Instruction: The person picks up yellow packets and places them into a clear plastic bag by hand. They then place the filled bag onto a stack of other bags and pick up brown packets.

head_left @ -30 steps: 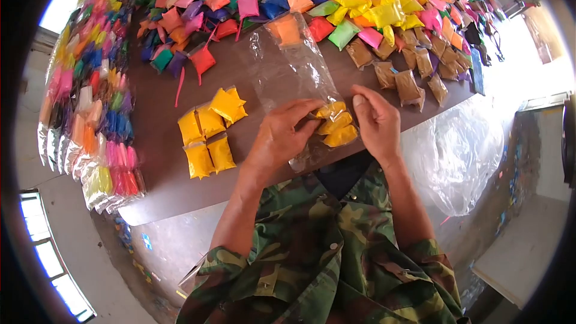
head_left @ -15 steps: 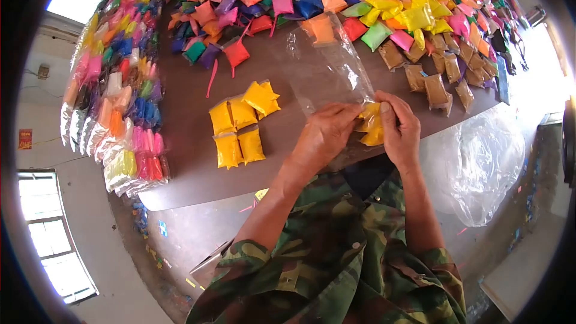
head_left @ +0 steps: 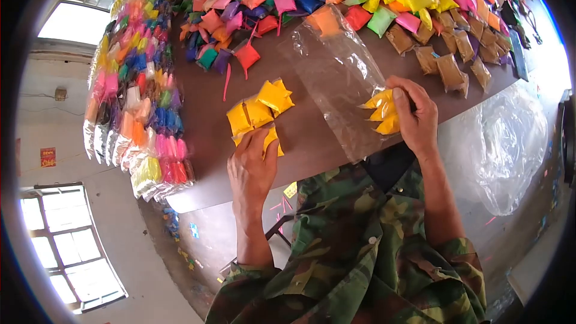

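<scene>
Several yellow packets (head_left: 275, 96) lie in a small group left of centre on the brown table. My left hand (head_left: 252, 159) rests over the lower packets of that group, and whether it grips one I cannot tell. At the table's front edge, my right hand (head_left: 414, 111) pinches several yellow packets (head_left: 384, 111) at the side of a large clear bag (head_left: 336, 78). The bag lies flat across the table, reaching up to an orange packet.
Many coloured packets (head_left: 288, 3) cover the table's far side, with brown packets (head_left: 450, 72) at the right. Bagged colourful bundles (head_left: 141, 120) line the left edge. A large clear plastic sheet (head_left: 498, 150) hangs at the right, beside the table (head_left: 198, 168).
My left hand has left the clear bag and moved left onto the yellow group. My right hand still holds yellow packets at the bag. The view has shifted slightly.
</scene>
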A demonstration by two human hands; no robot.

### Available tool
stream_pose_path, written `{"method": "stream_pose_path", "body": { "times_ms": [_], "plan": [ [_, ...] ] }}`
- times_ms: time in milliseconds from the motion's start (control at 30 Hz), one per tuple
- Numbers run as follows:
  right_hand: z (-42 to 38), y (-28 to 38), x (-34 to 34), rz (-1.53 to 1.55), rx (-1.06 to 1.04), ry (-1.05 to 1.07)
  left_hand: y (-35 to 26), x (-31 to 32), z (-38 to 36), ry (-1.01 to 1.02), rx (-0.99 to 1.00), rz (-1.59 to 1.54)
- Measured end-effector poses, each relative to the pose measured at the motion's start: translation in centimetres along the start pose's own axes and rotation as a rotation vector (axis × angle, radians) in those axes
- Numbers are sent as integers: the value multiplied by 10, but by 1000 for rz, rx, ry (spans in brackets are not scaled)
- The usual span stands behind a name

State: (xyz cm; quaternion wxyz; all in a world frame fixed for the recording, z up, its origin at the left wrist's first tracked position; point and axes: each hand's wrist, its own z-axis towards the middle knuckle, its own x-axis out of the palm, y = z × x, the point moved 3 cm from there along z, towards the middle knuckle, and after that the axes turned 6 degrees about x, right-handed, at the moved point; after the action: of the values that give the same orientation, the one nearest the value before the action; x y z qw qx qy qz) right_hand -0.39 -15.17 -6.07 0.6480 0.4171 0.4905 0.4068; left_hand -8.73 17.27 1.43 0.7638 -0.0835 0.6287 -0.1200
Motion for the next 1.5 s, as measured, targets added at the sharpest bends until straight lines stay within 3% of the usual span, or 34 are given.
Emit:
{"method": "stream_pose_path", "body": {
  "times_ms": [133, 300, 433, 633, 733, 833, 1067, 1200, 1300, 1500],
  "plan": [
    [0, 0, 2, 15, -50, -21, 1, 11, -15, -10, 106, 118],
    [-1, -5, 1, 47, -64, -19, -22, 25, -29, 96, 5, -242],
    [-3, -3, 0, 28, -64, -28, -19, 17, -22, 82, -67, -299],
    [-4, -3, 0, 42, -64, -31, -1, 23, -20, 261, -91, -381],
    [-3, -2, 0, 62, -43, -27, 3, 24, -20, 208, -122, -450],
    [-4, 2, -2, 54, -17, -22, 7, 20, -15, 149, -245, -804],
    [-2, 2, -1, 16, -61, -28, -36, 27, 41, -95, -80, -977],
    [-2, 4, -1, 10, -70, -37, -63, 65, 67, -56, -53, -843],
    [-1, 3, -1, 6, -75, -56, -77, 81, 77, -53, 82, -742],
    [-1, 2, 0, -9, -67, -43, -83, 99, 86, 56, 102, -876]
  ]
}}
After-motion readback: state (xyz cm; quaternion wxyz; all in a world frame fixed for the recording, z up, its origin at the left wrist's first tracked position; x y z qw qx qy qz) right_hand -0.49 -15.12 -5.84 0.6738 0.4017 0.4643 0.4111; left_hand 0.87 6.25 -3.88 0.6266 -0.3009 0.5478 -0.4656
